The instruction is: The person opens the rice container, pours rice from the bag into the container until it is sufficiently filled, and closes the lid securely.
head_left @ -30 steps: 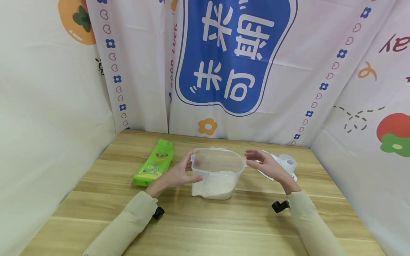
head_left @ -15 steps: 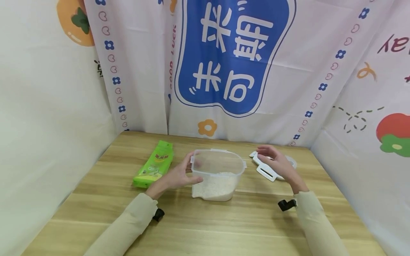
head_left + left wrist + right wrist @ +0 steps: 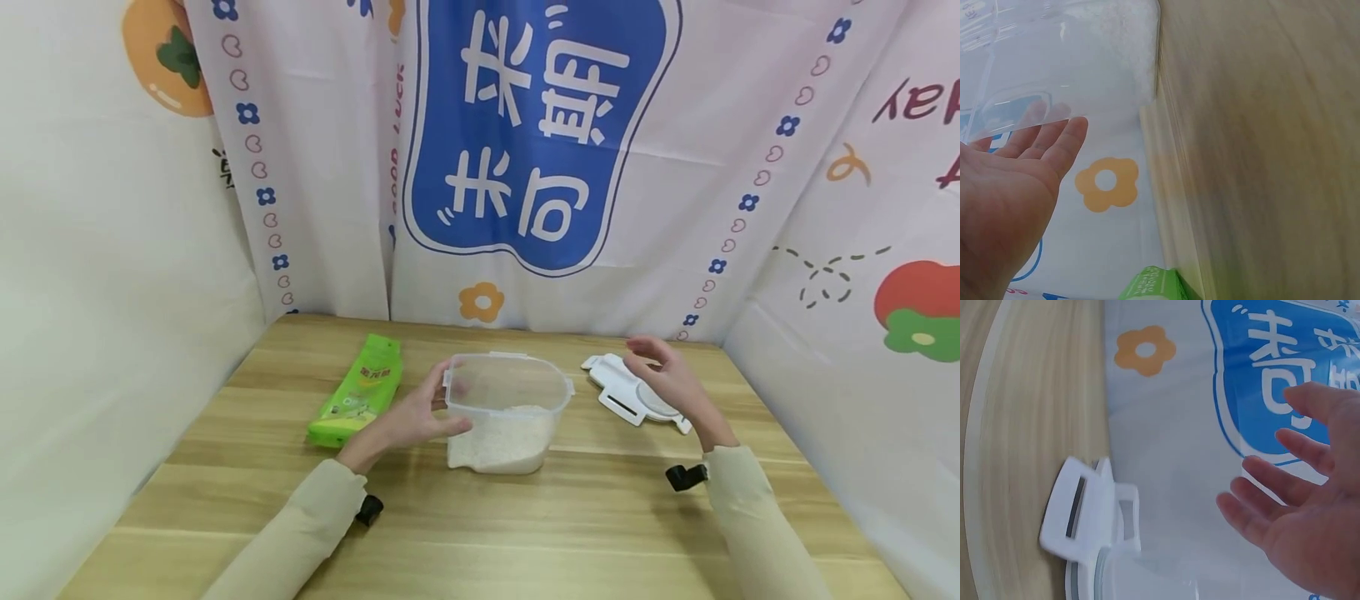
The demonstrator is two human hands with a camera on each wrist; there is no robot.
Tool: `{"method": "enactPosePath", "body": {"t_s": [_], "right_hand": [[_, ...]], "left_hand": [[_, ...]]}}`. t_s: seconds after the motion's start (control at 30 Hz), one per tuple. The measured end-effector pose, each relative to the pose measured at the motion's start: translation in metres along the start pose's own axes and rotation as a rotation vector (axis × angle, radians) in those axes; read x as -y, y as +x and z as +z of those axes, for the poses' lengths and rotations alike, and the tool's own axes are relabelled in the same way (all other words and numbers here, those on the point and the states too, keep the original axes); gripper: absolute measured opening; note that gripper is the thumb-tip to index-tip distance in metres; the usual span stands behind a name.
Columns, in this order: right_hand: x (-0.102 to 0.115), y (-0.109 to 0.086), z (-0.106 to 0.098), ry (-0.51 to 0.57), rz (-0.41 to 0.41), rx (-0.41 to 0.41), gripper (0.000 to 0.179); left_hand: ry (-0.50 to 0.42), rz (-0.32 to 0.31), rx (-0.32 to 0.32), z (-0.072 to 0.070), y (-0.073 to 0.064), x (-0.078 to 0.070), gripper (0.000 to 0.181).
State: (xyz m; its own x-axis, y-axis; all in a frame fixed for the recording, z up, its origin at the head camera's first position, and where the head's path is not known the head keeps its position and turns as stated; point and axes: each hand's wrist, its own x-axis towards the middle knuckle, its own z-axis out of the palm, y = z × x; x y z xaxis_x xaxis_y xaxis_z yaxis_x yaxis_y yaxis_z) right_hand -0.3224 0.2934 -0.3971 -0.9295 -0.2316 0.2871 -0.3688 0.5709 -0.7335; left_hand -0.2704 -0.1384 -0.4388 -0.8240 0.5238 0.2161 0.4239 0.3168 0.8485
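A clear plastic storage box (image 3: 502,417), lidless and partly filled with what looks like white rice, stands upright mid-table. My left hand (image 3: 408,417) rests at its left end, thumb along the front and fingers behind. In the left wrist view, fairly straight fingers (image 3: 1054,147) lie against the clear wall. To the right, a white lid (image 3: 618,379) with flap latches and a round cap lies on the table. Above that lid hovers my right hand (image 3: 675,387), fingers spread and loosely bent. The right wrist view shows that hand (image 3: 1310,506) apart from the lid (image 3: 1085,531).
A green printed bag (image 3: 360,392) lies left of the box, close to the left hand. The wooden table (image 3: 480,533) ends at a printed cloth backdrop (image 3: 337,208), and more cloth hangs on both sides.
My right hand has left the box's right end and moved right, over the lid, uncovering more of the lid's left part. The left hand has stayed at the box.
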Motion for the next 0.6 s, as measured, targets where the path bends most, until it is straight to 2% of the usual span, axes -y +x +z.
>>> {"method": "enactPosePath", "body": {"t_s": [0.1,0.23,0.37,0.6], "right_hand": [[-0.009,0.001,-0.002,-0.061,-0.003,-0.042,0.045],[-0.020,0.003,-0.004,-0.204,-0.015,-0.063,0.048],[-0.032,0.002,-0.003,-0.329,-0.028,-0.045,0.052],[-0.046,-0.001,-0.006,-0.468,0.054,0.024,0.060]], "left_hand": [[-0.003,0.002,0.002,0.000,0.001,0.001,0.096],[0.000,0.001,-0.007,0.000,0.002,0.001,0.095],[-0.004,-0.008,-0.003,-0.001,0.001,0.001,0.095],[-0.014,-0.020,0.010,0.000,0.000,0.000,0.094]]}}
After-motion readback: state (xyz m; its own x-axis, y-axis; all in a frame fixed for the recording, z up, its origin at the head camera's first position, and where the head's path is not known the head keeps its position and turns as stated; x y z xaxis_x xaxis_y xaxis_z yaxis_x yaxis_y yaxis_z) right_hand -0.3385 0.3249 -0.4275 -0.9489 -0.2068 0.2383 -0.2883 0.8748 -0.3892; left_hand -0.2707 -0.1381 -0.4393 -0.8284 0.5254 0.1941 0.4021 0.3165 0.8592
